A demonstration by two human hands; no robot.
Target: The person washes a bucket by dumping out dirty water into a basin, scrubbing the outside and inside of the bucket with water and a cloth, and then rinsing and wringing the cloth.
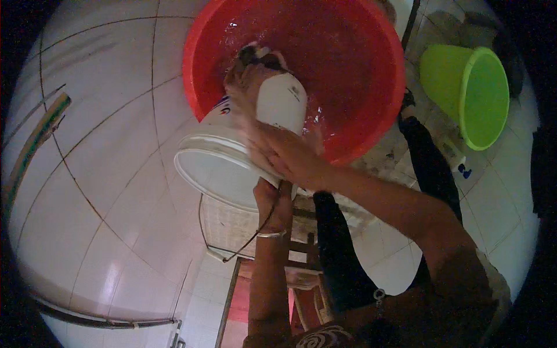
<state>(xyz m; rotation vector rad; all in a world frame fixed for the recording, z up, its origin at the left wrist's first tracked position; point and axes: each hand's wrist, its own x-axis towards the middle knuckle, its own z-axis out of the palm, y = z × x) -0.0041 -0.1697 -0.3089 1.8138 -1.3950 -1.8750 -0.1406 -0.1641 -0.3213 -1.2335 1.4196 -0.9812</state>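
Observation:
A white plastic bucket (214, 139) lies tilted over the edge of a big red basin (200, 75). Its open mouth points toward me and to the left, while its base hangs over the water. My left hand (274, 200), with a bangle on the wrist, is closed on the bucket's rim. Against the bucket's side lies my right hand (281, 148), its fingers stretched out and smeared by motion. The wire handle (246, 240) dangles below the rim. A dark and brownish blurred shape shows in the basin beyond the bucket's base; I cannot make out what it is.
A lime-green bucket (487, 98) lies on its side at the right. Pale tiles (104, 145) cover the left side, where a green-and-tan strip (40, 139) shows. A dark pipe (104, 319) runs along the lower left. Wooden furniture (307, 284) stands below my arms.

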